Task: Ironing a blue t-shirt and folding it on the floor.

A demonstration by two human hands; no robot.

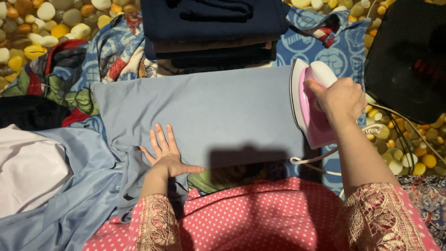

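The right hand (341, 98) grips the pink-and-white iron (310, 107) by its handle at the right end of the soft, limp grey-blue cloth (209, 111), which the left hand (166, 154) pins flat, fingers spread.

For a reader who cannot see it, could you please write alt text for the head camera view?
A person's right hand grips a pink and white iron at the right end of a smooth blue cloth, while the left hand lies flat on the cloth's near edge. A stack of folded dark clothes sits beyond the cloth.
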